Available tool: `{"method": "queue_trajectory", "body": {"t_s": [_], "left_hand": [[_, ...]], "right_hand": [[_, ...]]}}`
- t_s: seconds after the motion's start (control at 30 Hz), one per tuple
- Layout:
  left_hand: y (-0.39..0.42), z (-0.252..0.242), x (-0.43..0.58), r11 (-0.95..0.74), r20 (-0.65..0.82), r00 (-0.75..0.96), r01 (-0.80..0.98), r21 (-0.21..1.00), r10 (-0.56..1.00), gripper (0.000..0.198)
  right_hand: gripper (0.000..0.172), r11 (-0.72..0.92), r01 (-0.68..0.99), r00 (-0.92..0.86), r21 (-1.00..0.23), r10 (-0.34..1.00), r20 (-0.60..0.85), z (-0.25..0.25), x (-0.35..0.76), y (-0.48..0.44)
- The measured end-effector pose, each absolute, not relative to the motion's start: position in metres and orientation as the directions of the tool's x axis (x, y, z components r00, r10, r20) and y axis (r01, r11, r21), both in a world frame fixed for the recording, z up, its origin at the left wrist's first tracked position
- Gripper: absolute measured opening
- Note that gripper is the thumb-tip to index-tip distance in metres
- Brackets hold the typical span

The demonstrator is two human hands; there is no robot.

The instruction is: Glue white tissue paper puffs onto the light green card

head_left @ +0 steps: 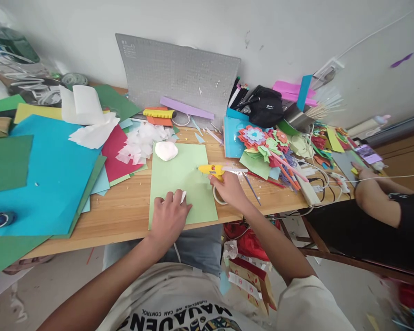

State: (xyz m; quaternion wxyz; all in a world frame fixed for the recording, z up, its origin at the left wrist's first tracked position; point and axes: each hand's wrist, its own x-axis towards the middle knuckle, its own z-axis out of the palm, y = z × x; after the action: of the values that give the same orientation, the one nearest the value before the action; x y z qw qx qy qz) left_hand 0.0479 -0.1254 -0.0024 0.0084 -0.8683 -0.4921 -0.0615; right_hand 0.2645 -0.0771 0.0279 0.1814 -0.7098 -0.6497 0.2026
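Note:
A light green paper sheet (182, 177) lies on the wooden table in front of me. Over its right edge my right hand (229, 188) grips a yellow hot glue gun (210, 170), its nozzle pointing left and a glue stick out of its back. My left hand (170, 214) rests on the lower part of the sheet with fingers curled, and a small white paper piece (183, 197) sticks out between them. At the sheet's top left sits a white rounded paper shape (166, 150). Partly behind my right hand is a roll of tape (219, 196).
White paper petals (143, 140) are heaped left of the sheet, near blue paper (51, 161). A grey cutting mat (179, 69) leans on the wall behind a yellow cutter (159, 113). Paper flowers (255, 136) and a power strip (307, 188) lie rightward. Another person's arm (376, 197) is far right.

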Motion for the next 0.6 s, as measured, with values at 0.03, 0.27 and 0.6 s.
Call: {"method": "queue_trajectory", "body": {"t_s": [0.03,0.27,0.6], "left_hand": [[-0.125,-0.002,0.048,-0.516,0.116,0.508,0.855,0.049,0.854,0.027],[-0.126,-0.002,0.048,-0.513,0.119,0.506,0.858,0.033,0.854,0.027],[-0.125,-0.001,0.047,-0.515,0.12,0.508,0.857,0.031,0.853,0.026]], "right_hand": [[0.034,-0.072,0.848,0.044,-0.526,0.997,-0.066,0.029,0.264,-0.08],[0.033,-0.158,0.84,0.164,-0.519,0.986,-0.035,0.032,0.266,-0.075],[0.032,-0.106,0.857,0.098,-0.504,0.994,-0.043,0.033,0.263,-0.085]]}}
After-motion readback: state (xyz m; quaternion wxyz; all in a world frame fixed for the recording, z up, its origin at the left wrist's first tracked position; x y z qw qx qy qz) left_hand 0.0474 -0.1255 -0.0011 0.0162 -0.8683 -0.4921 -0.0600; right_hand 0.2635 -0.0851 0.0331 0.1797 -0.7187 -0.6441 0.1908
